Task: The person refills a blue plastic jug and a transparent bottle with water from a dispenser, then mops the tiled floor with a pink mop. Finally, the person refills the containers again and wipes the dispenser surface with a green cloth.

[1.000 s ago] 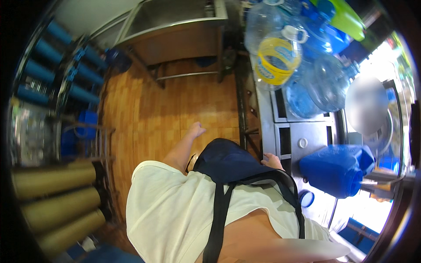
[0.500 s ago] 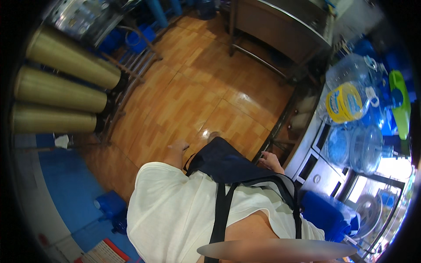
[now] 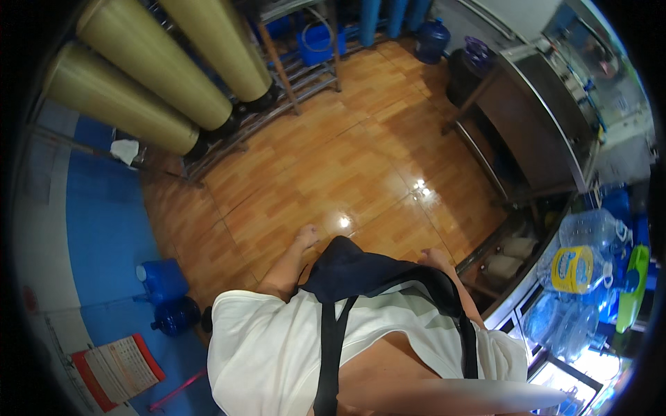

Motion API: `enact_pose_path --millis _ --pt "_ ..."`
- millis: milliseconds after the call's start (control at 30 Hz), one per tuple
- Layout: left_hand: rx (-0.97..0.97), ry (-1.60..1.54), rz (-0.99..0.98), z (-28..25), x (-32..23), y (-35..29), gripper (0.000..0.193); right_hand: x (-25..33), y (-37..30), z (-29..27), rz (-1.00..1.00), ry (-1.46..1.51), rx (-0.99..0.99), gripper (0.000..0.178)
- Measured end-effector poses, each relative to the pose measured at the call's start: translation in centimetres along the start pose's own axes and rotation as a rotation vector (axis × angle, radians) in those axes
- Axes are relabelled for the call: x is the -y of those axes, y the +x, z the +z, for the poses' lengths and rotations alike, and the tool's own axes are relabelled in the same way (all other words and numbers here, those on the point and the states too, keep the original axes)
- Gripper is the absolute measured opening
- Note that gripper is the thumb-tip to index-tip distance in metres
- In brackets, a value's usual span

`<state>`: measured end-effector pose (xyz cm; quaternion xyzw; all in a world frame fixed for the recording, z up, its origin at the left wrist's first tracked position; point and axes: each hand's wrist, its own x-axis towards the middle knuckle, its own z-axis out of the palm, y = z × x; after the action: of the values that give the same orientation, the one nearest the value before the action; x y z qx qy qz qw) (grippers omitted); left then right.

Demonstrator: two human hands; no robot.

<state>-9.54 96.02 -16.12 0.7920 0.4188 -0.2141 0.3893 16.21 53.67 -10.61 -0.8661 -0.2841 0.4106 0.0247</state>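
Dark apron [image 3: 350, 270]: worn by the person over a white shirt [image 3: 267, 333]; its front bulges forward between the two hands, its black straps running back over the shirt.
Left hand [image 3: 307, 236]: just beside the apron's left side, above the floor; the fingers look loosely curled, but blur makes it impossible to tell whether they are open or closed.
Right hand [image 3: 434, 258]: just beside the apron's right edge, fingers pointing inward; whether it touches the cloth, or is open or closed, cannot be told.
Wood-patterned floor [image 3: 312, 166]: below and ahead of both hands, with bright reflections.
Pale containers [image 3: 498, 271]: low down, to the right of the right hand.
Metal desk [image 3: 501, 314]: further right and nearer the body, bearing a clear bottle with a yellow label [image 3: 572, 270], bluish clear bottles [image 3: 562, 322] and a bright green object [image 3: 632, 291].
Steel unit on legs [image 3: 517, 111]: ahead of the right hand, well apart.
Tan cylinders [image 3: 156, 66]: three, ahead and left of the left hand, well apart.
Blue canister [image 3: 166, 279]: left of the left hand, beside a dark blue bottle [image 3: 179, 316].
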Motion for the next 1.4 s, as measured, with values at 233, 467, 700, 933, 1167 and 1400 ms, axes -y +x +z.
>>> enact_pose_path --millis 233,467,700,933,1167,1400 --pt "-0.247 -0.009 -0.500 -8.5 13.8 -4.0 0.023 14.4 11.8 -7.1 -0.270 -0.094 -0.051 0.057" --pt "-0.455 -0.549 -1.023 -5.3 19.7 -14.1 0.040 24.7 23.3 -11.7 -0.281 -0.381 0.052 0.060" --pt "-0.428 -0.839 -1.163 8.4 20.1 -20.7 0.040 42.6 33.0 -12.4 -0.733 -0.770 0.314 0.058" --pt "-0.525 -0.910 -1.632 17.0 12.4 -21.4 0.048 63.6 31.2 -5.4 -1.130 -0.980 0.351 0.060" --pt "-0.431 -1.032 -1.382 24.4 10.4 -23.6 0.050 74.7 18.5 10.1 -1.649 -1.235 0.713 0.060" --pt "-0.772 -1.536 -1.569 34.5 10.3 -22.3 0.063 79.7 -3.7 26.3 -2.025 -1.471 0.936 0.050"
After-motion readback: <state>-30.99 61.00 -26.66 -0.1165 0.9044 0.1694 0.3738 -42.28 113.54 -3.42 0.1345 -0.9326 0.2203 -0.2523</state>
